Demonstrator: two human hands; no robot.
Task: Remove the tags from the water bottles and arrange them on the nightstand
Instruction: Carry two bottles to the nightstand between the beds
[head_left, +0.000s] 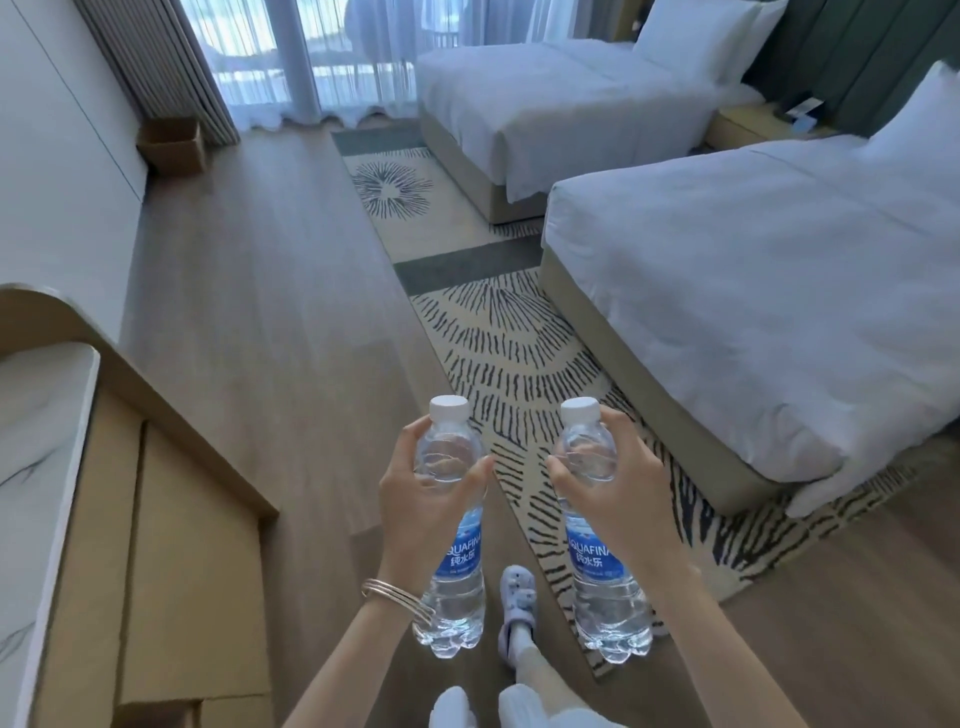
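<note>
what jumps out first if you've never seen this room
The left hand and right hand each grip a blue-labelled water bottle, low in the middle: left bottle, right bottle. Beyond them a striped rug runs beside the near bed and far bed on the right.

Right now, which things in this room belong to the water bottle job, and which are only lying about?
For the job: left bottle in the left hand; right bottle in the right hand; nightstand.
Just lying about: near bed; far bed; rug; cardboard box by the curtain.
</note>
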